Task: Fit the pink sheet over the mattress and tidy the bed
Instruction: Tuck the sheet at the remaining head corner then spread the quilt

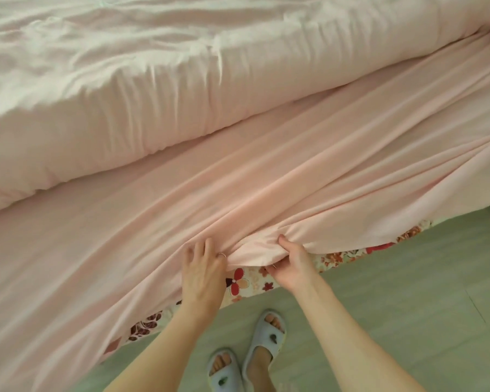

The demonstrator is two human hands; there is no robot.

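Pale pink fabric sheet [266, 171] is spread in folds over floral-patterned mattress [239, 281] | bunched edge is pinched by right hand [290, 263] | left hand [203, 264] is laid beside it, fingers straight | rolled pink duvet [125, 89] is seen behind.

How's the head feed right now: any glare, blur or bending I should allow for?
Head view: soft even daylight, no hard shadows; the quilt is washed out toward the top; the bed edge bows from the wide lens; the sheet, the left hand and the right hand are slightly soft.
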